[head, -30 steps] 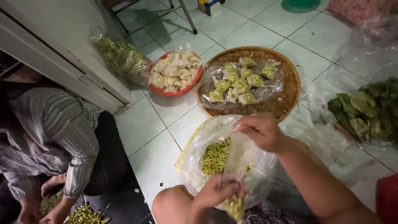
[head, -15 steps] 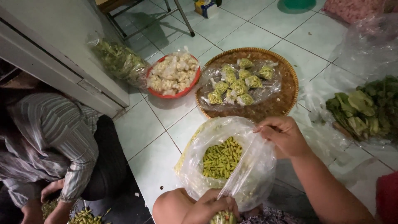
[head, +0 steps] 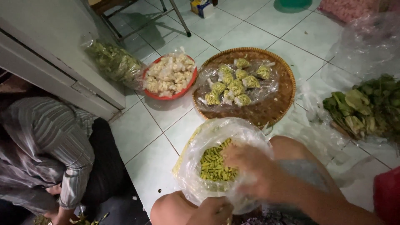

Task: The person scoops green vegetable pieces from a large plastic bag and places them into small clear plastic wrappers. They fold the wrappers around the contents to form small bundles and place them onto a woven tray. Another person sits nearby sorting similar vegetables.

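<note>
Plastic bag [head: 216, 166] of small yellow-green chillies [head: 212, 166] is held open on the tiled floor [head: 154, 175], between the person's knees at the lower middle of the view. Left hand [head: 212, 211] is clenched on the bag's near rim at the bottom edge. Right hand [head: 246, 164] is pushed into the bag mouth; it is motion-blurred and seen through plastic, so whether it is closed on chillies cannot be told. At lower left a second person in a striped shirt [head: 46, 146] is seated, their own hand [head: 56, 214] down among loose chillies on the floor. Just beyond the bag a round woven tray [head: 275, 104] is set on the tiles, with small knotted packets [head: 235, 85] of the same chillies lying under a clear sheet. Beside it to the left, a red bowl [head: 183, 89] of pale chunks is seen, touching a clear bag of greens [head: 114, 62] leaned against a white cabinet [head: 62, 62]. At right, leafy greens [head: 366, 108] are piled on plastic sheeting. Farther back, chair legs [head: 179, 16] and a small carton [head: 203, 7] are visible.
</note>
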